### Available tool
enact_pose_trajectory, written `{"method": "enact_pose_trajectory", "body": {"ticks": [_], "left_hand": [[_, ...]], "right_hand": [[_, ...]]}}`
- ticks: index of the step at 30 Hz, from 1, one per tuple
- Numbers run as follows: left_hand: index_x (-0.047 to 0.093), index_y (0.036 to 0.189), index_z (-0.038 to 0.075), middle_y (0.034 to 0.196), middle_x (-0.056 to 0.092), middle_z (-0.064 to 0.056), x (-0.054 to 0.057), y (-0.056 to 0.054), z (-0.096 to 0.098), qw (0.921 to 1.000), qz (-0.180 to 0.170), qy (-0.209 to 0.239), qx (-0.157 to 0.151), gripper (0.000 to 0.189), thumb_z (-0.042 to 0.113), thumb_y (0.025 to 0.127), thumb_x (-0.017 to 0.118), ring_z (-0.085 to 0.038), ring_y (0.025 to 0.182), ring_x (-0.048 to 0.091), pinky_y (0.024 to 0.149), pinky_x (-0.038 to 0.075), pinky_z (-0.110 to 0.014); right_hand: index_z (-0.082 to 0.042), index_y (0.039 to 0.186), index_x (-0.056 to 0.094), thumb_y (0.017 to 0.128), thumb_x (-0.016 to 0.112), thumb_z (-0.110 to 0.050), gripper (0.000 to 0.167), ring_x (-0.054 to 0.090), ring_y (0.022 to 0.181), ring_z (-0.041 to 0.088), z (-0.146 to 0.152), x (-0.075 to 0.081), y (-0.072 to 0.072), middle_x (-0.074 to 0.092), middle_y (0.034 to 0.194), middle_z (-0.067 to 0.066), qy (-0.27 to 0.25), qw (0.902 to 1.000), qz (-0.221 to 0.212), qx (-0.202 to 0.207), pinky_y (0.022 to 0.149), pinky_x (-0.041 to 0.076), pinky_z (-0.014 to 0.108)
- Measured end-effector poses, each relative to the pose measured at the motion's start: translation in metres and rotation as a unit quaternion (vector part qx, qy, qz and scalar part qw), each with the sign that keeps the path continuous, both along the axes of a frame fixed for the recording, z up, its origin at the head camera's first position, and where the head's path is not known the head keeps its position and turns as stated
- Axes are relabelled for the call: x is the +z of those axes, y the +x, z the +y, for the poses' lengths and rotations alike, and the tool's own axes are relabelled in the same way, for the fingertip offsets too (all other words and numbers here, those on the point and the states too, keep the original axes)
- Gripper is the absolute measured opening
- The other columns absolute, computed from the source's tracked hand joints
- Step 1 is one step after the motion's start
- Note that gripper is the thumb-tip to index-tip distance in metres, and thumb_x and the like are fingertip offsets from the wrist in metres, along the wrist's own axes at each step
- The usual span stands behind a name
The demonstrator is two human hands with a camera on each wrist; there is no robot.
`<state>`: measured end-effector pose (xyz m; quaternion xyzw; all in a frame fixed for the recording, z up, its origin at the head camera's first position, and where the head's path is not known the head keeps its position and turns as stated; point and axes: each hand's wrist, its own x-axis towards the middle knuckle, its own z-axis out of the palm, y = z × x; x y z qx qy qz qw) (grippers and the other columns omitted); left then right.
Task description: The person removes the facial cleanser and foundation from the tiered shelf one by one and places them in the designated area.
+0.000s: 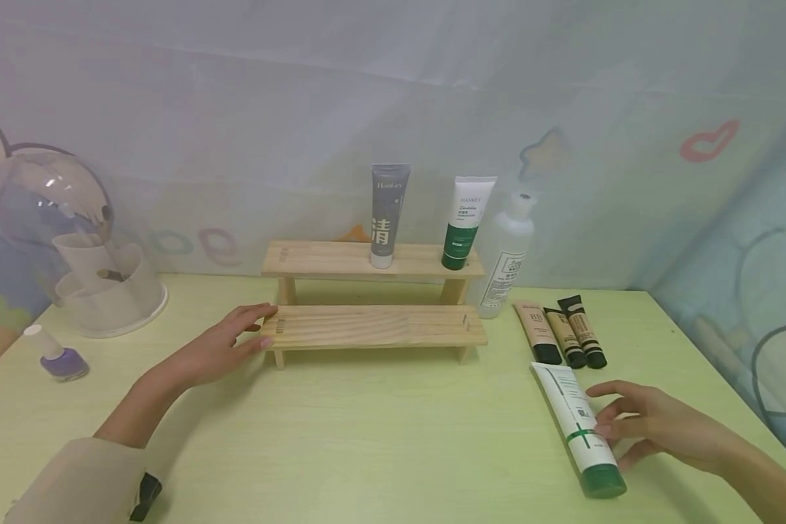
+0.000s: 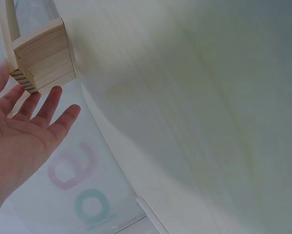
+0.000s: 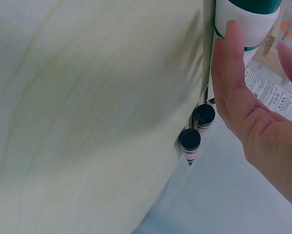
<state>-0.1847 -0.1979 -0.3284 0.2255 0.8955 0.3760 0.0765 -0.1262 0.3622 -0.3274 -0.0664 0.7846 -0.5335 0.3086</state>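
A two-tier wooden rack (image 1: 373,325) stands at the middle of the table. My left hand (image 1: 219,346) is at its lower left end, thumb at the front edge and fingertips at the back edge. A white tube with a green cap (image 1: 573,418) lies on the table at the right. Beside it my right hand (image 1: 661,426) has its fingers loosely extended, fingertips at the tube's side. In the right wrist view, the thumb stands apart from the tube (image 3: 250,24). On the upper tier stand a grey tube (image 1: 388,218) and a white-and-green tube (image 1: 466,225).
A clear bottle (image 1: 506,255) stands at the rack's right end. Several small tubes (image 1: 566,336) lie beyond the white tube. At the left are a round clear-domed holder (image 1: 114,291) and a purple nail polish bottle (image 1: 64,364). A printed cloth hangs behind the table.
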Motion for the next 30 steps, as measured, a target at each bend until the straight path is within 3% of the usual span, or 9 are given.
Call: {"method": "enact_pose_trajectory", "body": {"ticks": [7, 13, 16, 20, 26, 30], "left_hand": [[0.025, 0.142, 0.0, 0.141, 0.021, -0.025, -0.001, -0.001, 0.0, 1.0, 0.002, -0.001, -0.002, 0.057, 0.029, 0.097, 0.046, -0.045, 0.122, 0.033, 0.088, 0.03, -0.064], [0.025, 0.142, 0.001, 0.141, 0.022, -0.023, 0.0, -0.001, 0.0, 1.0, -0.002, -0.005, 0.004, 0.058, 0.03, 0.097, 0.046, -0.04, 0.117, 0.039, 0.087, 0.035, -0.058], [0.025, 0.142, 0.001, 0.141, 0.022, -0.023, -0.001, -0.001, 0.0, 0.9999, -0.001, -0.009, 0.007, 0.058, 0.03, 0.096, 0.046, -0.039, 0.116, 0.039, 0.087, 0.035, -0.058], [0.025, 0.142, 0.001, 0.141, 0.022, -0.024, -0.001, -0.001, 0.0, 0.9999, 0.001, -0.008, 0.007, 0.058, 0.03, 0.097, 0.046, -0.041, 0.117, 0.038, 0.088, 0.034, -0.059], [0.026, 0.142, 0.001, 0.141, 0.022, -0.022, -0.001, 0.001, -0.001, 1.0, 0.0, 0.001, 0.009, 0.057, 0.029, 0.097, 0.046, -0.042, 0.122, 0.032, 0.09, 0.03, -0.062], [0.027, 0.141, 0.0, 0.141, 0.023, -0.023, -0.001, 0.0, 0.0, 0.9999, 0.01, 0.001, 0.007, 0.056, 0.028, 0.097, 0.047, -0.043, 0.122, 0.031, 0.091, 0.029, -0.063]], "right_hand": [[0.012, 0.131, 0.027, 0.091, 0.052, -0.004, 0.049, 0.057, 0.09, 0.025, 0.005, 0.009, -0.003, 0.053, 0.104, 0.015, 0.003, 0.9986, 0.041, 0.034, 0.071, 0.05, 0.047], [-0.016, 0.125, 0.046, 0.094, 0.048, -0.004, 0.034, 0.058, 0.092, 0.022, 0.006, 0.019, -0.006, 0.051, 0.107, 0.019, 0.008, 0.9942, 0.088, 0.061, 0.072, 0.05, 0.044], [-0.008, 0.127, 0.044, 0.094, 0.048, -0.006, 0.033, 0.058, 0.093, 0.022, 0.003, 0.025, -0.008, 0.049, 0.108, 0.021, 0.023, 0.9918, 0.109, 0.063, 0.073, 0.051, 0.042], [0.011, 0.127, 0.035, 0.095, 0.048, -0.007, 0.039, 0.059, 0.095, 0.02, -0.004, 0.031, -0.011, 0.049, 0.11, 0.021, 0.043, 0.9875, 0.135, 0.07, 0.073, 0.051, 0.04], [0.014, 0.127, 0.034, 0.094, 0.047, -0.004, 0.039, 0.059, 0.094, 0.015, -0.014, 0.035, -0.016, 0.05, 0.109, 0.019, 0.048, 0.9805, 0.168, 0.09, 0.072, 0.051, 0.037], [0.014, 0.127, 0.033, 0.093, 0.05, -0.006, 0.043, 0.058, 0.094, 0.016, -0.026, 0.036, -0.019, 0.049, 0.11, 0.021, 0.042, 0.9822, 0.162, 0.085, 0.074, 0.051, 0.038]]}}
